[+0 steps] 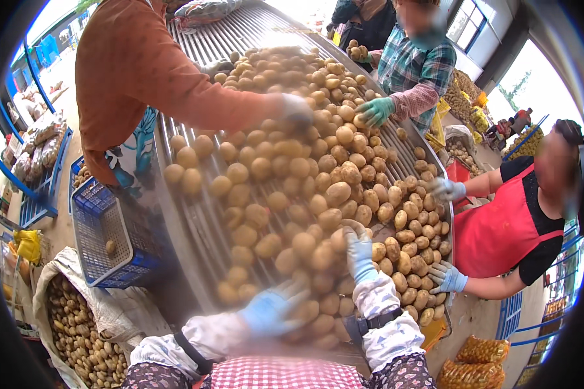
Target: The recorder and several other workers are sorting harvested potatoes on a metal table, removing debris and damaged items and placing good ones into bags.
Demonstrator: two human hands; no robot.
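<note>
A broad layer of potatoes [350,174] covers the ribbed metal roller table [198,256] in front of me. My left hand [276,308], in a light blue glove, reaches in at the near edge with its fingers spread against the potatoes; motion blurs it slightly. Farther right, my right hand [360,251] wears a similar glove and lies over the potatoes, its fingers bent toward one on their left but not visibly wrapped round it. Blurring affects many potatoes on the left and middle of the table.
A co-worker's orange sleeve [188,97] crosses from the left. On the right, gloved hands [444,277] of a person in a red apron [493,220] touch potatoes; another gloved hand [376,111] reaches in beyond. A blue crate [113,236] and a potato sack [78,324] stand left.
</note>
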